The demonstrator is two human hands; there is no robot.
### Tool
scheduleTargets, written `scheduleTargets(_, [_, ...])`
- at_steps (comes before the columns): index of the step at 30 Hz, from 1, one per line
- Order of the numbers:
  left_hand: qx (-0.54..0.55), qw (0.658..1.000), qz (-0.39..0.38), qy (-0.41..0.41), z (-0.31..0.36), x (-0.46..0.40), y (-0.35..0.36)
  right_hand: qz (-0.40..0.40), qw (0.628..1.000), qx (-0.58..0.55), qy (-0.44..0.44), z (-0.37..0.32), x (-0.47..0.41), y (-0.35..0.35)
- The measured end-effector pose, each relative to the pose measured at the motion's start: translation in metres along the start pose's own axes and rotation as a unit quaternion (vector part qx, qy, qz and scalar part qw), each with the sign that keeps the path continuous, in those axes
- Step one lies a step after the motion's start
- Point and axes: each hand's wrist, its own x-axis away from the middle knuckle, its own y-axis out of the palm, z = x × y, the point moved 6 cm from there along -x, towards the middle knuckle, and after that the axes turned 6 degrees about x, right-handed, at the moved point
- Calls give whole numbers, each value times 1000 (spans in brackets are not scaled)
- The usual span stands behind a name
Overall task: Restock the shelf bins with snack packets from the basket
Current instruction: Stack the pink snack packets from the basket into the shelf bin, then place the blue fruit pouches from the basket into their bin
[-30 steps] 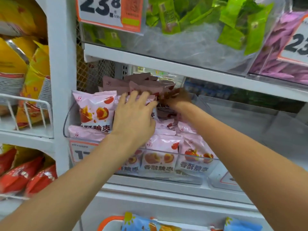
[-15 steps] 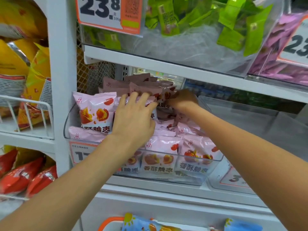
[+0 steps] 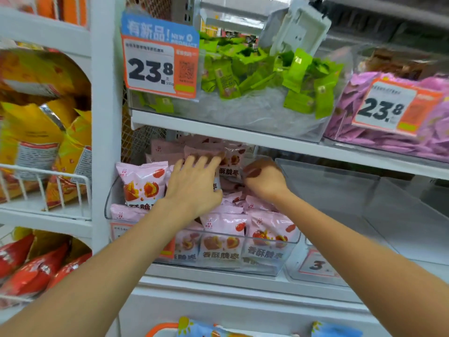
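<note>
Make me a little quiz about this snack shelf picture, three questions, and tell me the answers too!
1. True or false: the left hand lies flat on the pink packets.
2. What colour are the packets in the bin above? A red, B green, C blue
3. Fill in: the clear bin to the right of the pink packets looks ____.

Key:
1. True; its fingers are straight.
2. B; green packets sit beside the 23.8 price tag.
3. Empty. The right hand is curled among the pink packets; what it holds is unclear.
</note>
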Motion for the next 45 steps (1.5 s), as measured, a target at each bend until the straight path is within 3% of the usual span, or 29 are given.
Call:
scheduleTargets(5, [-10, 999, -44, 13, 21, 8, -28, -40, 995, -87, -20, -2, 59, -23])
scheduleTargets(10, [106, 991, -75, 4, 49, 62, -46, -17, 995, -96, -13, 1, 127, -50])
scheduleTargets(15, [168, 968, -180, -48, 52, 124, -18, -19, 996, -81, -12, 17, 165, -72])
scheduleTargets(17, [159, 960, -225, -60, 53, 144, -8, -63, 995, -83, 6, 29, 182, -71])
scheduleTargets(22, [205, 927, -305, -71, 61, 176, 21, -262, 957, -97, 78, 64, 243, -37])
scheduleTargets(26, [226, 900, -363, -84, 66, 200, 64, -316, 938, -68, 124, 110, 280, 4])
scheduleTargets(31, [170, 886, -421, -100, 55, 241, 145, -352, 925, 2, 147, 163, 308, 68])
scheduleTargets(36, [117, 838, -517, -130, 40, 280, 210, -416, 895, 45, 156, 188, 325, 116])
scheduleTargets(42, [116, 843, -510, -129, 40, 297, 236, -460, 865, 96, 176, 187, 338, 150])
scheduleTargets(45, [99, 871, -461, -137, 42, 304, 236, -456, 866, 83, 185, 184, 346, 155])
